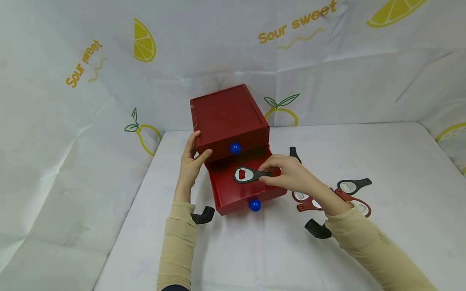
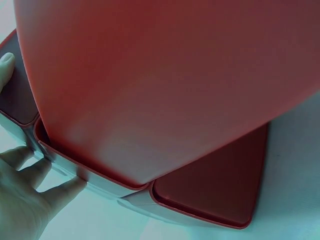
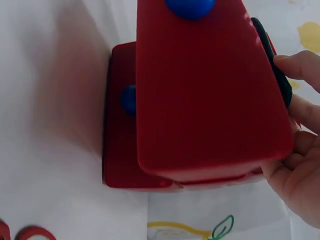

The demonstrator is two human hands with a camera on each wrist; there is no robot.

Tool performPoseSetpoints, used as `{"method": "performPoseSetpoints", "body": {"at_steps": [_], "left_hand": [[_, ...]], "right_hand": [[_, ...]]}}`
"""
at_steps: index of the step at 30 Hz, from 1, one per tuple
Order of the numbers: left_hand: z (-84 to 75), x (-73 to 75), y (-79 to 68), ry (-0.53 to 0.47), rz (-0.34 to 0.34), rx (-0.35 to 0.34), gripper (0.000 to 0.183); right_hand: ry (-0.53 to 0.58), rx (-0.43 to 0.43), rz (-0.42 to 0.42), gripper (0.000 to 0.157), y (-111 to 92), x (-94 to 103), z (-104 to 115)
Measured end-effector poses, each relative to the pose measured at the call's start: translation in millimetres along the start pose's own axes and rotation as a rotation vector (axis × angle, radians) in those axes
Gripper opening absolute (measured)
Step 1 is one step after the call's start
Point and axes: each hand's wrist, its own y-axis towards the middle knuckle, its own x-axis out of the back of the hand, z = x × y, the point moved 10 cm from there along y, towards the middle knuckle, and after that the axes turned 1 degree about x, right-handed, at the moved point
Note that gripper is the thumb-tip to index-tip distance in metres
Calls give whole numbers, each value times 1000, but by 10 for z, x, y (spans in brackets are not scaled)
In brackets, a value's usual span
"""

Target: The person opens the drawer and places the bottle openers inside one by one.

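Observation:
A small red two-tier drawer box (image 1: 227,115) with blue knobs stands at the back of the table, its lower drawer (image 1: 233,205) pulled out. My left hand (image 1: 190,165) holds the box by its left front corner, thumb at the front and fingers along the side; the left wrist view shows fingertips touching the red wall (image 2: 75,167). Over the open drawer, my right hand (image 1: 285,171) pinches the handle of a black bottle opener (image 1: 244,175) with a pale metal head. In the right wrist view the opener (image 3: 280,75) shows partly behind the drawer front.
Right of the box lie several bottle openers, among them a black one (image 1: 347,186), a red one (image 1: 360,206) and another black one (image 1: 293,152) partly hidden by my right hand. A white cloth with lemon prints (image 1: 218,48) hangs behind the table.

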Motion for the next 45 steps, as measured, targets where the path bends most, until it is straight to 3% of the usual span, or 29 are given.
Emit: {"method": "performPoseSetpoints", "body": {"at_steps": [12,21,27,35,45], "left_hand": [[-15,7,15,0,-5,-6,57],[-9,26,10,-8,-10,-9,57],[-4,26,1,-7,-8,-9,57],[3,27,-13,-9,-17,1,57],[-28,14,-1,2,-13,-18,57]], "right_hand": [[-14,16,169,14,262,-419,60],[-131,39,357,12,329,-659,106],[-241,47,381,11,383,-726,91],[-281,1,443,11,405,-843,3],[-328,-39,408,12,416,-803,-80]]}}
